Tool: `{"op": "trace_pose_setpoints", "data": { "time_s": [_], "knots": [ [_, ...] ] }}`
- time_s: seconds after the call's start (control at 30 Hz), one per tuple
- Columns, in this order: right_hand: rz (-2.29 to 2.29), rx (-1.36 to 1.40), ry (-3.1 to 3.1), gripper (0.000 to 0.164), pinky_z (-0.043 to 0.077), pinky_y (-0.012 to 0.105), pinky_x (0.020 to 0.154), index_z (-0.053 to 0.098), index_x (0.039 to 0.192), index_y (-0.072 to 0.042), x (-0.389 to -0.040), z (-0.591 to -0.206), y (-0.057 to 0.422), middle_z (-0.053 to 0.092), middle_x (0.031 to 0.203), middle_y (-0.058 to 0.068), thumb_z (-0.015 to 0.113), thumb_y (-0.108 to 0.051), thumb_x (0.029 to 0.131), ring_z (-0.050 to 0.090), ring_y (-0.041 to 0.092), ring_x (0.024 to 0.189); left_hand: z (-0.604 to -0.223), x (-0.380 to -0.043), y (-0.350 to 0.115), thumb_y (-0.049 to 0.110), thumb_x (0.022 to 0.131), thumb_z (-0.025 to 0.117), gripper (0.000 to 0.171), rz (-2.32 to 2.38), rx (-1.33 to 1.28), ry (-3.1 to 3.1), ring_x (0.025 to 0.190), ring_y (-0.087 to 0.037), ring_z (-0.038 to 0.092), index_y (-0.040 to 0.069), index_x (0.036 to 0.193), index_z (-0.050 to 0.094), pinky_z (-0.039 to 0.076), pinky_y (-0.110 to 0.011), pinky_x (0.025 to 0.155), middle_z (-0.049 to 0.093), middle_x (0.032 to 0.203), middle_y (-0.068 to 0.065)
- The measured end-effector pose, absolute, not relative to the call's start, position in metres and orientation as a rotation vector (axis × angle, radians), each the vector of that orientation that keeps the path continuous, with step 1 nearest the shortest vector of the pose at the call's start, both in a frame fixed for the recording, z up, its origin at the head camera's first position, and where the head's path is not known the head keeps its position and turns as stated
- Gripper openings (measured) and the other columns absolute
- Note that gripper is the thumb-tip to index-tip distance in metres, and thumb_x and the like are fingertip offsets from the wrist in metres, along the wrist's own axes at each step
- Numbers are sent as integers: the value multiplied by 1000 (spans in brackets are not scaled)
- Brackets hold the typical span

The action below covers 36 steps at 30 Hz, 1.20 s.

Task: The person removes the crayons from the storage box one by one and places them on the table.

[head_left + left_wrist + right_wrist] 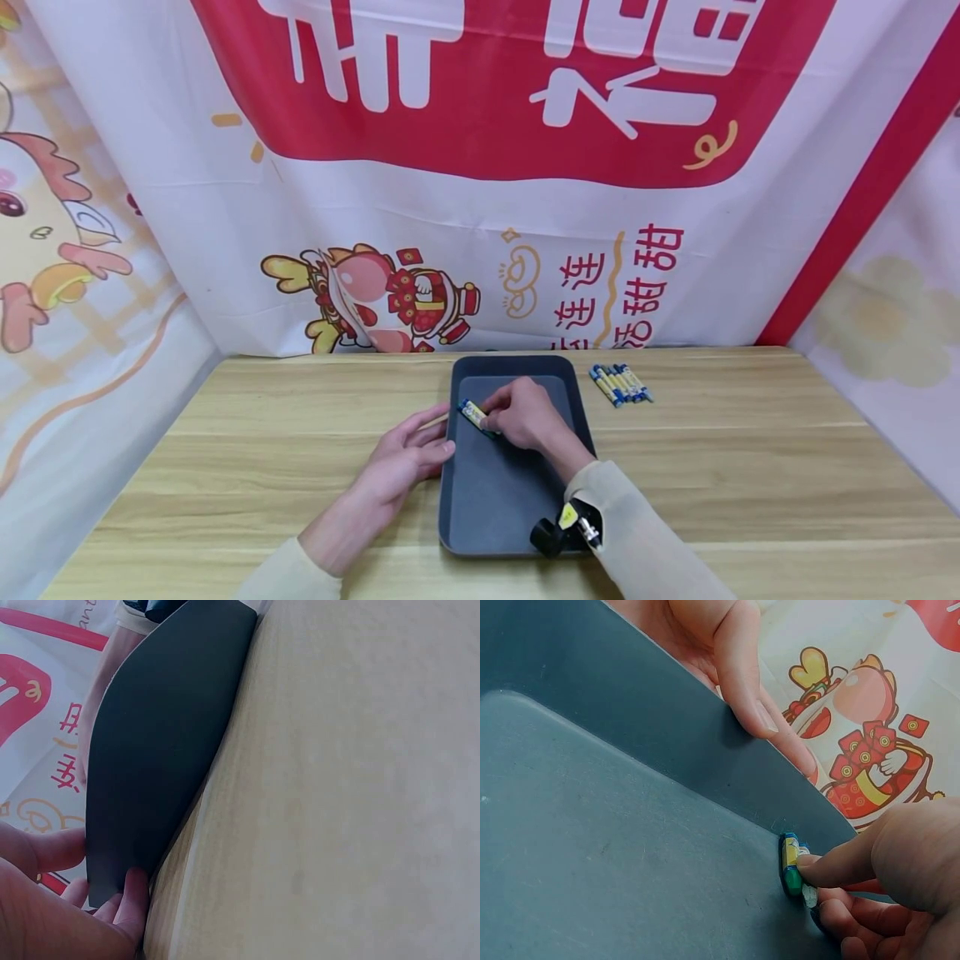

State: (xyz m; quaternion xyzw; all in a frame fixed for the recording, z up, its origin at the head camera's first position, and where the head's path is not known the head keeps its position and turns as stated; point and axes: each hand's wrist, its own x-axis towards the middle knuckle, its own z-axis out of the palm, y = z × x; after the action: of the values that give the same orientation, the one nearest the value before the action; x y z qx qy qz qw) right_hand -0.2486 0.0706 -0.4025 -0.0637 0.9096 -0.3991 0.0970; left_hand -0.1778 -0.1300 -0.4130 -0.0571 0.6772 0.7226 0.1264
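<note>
A dark grey tray lies on the wooden table. My left hand holds its left wall, thumb over the rim and fingers against the outside, as the left wrist view shows. Inside the tray, my right hand pinches a whitish-ended crayon near the far left corner. Right beside that lies a green crayon with a yellow and blue wrapper, close along the tray wall. A bit of red shows under the right hand's fingers, mostly hidden.
Several crayons lie side by side on the table, right of the tray's far end. A printed cloth hangs behind the table's back edge. A black wrist camera on the right sleeve overhangs the tray's near right corner.
</note>
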Motion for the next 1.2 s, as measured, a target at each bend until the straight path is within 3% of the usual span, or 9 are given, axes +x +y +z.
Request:
{"op": "trace_pose_setpoints", "data": {
  "time_s": [0.27, 0.57, 1.2],
  "knots": [
    [-1185, -209, 2718, 9, 53, 29, 74, 85, 101, -15, -249, -401, 71, 78, 94, 0, 83, -16, 92, 64, 16, 86, -413, -179, -130, 2, 99, 69, 58, 2096, -187, 1965, 137, -32, 64, 15, 154, 56, 60, -37, 101, 57, 156, -21],
    [-1228, -175, 2687, 10, 55, 32, 79, 85, 104, -16, -251, -400, 73, 78, 99, 1, 78, -17, 97, 65, 16, 91, -412, -179, -131, 5, 99, 70, 60, 2082, -194, 1972, 137, -33, 64, 17, 155, 54, 58, -44, 106, 56, 157, -22],
    [-1321, -129, 2744, 12, 55, 32, 78, 85, 107, -19, -248, -391, 82, 75, 105, 3, 75, -20, 100, 64, 20, 89, -412, -180, -131, 8, 100, 70, 59, 2051, -225, 1967, 141, -35, 61, 20, 156, 54, 54, -49, 113, 55, 159, -19]
  ]
}}
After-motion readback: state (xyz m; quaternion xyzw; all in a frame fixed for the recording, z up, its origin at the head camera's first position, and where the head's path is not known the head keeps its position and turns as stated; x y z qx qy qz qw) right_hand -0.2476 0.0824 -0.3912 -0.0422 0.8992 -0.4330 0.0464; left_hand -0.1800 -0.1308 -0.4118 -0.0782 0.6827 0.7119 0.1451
